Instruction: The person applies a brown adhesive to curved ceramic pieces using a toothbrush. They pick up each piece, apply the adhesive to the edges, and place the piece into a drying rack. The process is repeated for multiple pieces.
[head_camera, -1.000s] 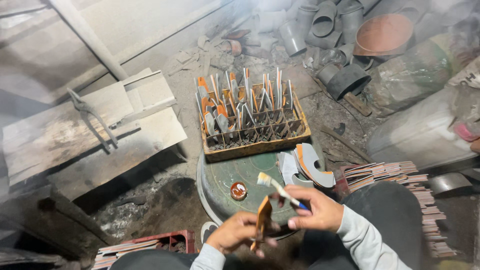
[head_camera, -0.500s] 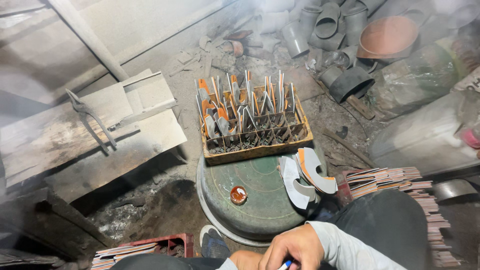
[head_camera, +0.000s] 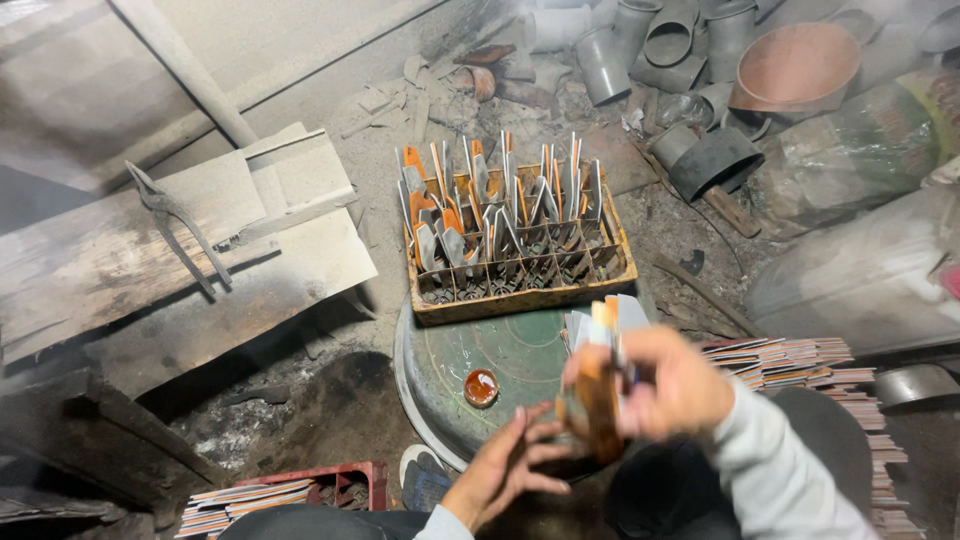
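Upright, right hand (head_camera: 672, 385) grips orange strip (head_camera: 601, 412) (blurred).

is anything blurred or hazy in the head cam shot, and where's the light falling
Head view: the right hand and the orange-and-white piece it grips are motion-blurred; the left hand is only slightly soft; the divided crate and the round green tray are sharp and well lit; the left edge and lower-left corner fall into dark shadow; a pale haze washes out the right edge.
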